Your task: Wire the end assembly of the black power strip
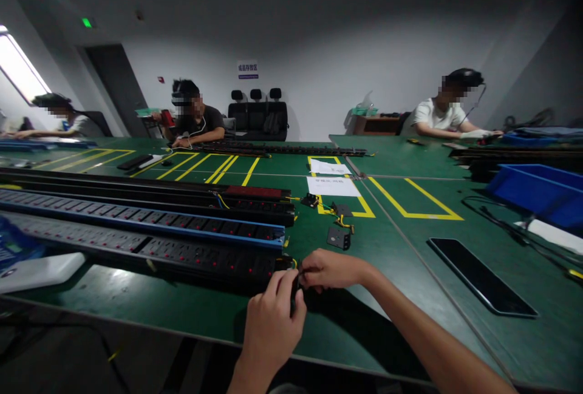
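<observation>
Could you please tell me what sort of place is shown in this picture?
Probably an assembly workshop: long socket strips lie side by side on a large green table marked with yellow lines, and other people are at work around it.

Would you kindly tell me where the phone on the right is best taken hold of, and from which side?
The phone is probably best held by its long edges, near the middle, with the right hand coming from above, since it is a thin, long slab lying flat on the table, with nothing on top.
</observation>
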A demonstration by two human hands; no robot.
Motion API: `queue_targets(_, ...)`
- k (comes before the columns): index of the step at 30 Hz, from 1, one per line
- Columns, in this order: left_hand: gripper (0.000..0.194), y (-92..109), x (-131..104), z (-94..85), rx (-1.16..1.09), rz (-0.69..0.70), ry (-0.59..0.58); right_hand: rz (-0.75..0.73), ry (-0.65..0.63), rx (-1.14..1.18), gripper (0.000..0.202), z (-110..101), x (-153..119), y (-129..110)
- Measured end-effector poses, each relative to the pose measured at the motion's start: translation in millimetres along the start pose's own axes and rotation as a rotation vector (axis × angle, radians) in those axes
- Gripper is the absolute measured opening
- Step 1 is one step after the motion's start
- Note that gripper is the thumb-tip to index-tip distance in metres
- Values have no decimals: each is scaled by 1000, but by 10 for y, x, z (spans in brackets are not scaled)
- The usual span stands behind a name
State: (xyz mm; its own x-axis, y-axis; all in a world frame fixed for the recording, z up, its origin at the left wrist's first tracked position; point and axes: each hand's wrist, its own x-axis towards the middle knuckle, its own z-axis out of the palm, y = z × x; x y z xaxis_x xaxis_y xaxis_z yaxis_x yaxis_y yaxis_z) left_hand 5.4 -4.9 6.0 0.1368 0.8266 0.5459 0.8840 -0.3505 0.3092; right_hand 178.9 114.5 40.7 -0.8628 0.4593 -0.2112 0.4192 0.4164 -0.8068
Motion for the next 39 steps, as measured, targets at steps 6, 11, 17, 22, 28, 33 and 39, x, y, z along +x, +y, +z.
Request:
queue_targets(6, 29, 9, 5, -19, -14, -1, -1, -11, 12, -27, 18, 0, 1, -35)
queue_targets(11, 29, 6, 5, -9, -12, 2, 4, -26, 24, -39, 17, 5, 1, -45)
queue_targets(17, 29, -2, -5, -3, 6, 14, 12, -75, 80, -217, 13, 22, 19, -37)
queue_targets(22, 29, -6, -4, -2, 7, 12, 12, -69, 109, -278, 13, 43, 37, -23)
queue_targets(28, 28, -5, 0, -1, 5, 3, 1, -69, 119, -289, 11, 53, 52, -30)
queue_targets(33, 28, -9, -2, 11, 6, 11, 18, -51, 127, -305, 11, 53, 50, -32)
queue_targets(39, 28, -6, -10, 9, 3, 13, 17, -50, 137, -297, 11, 51, 48, -20)
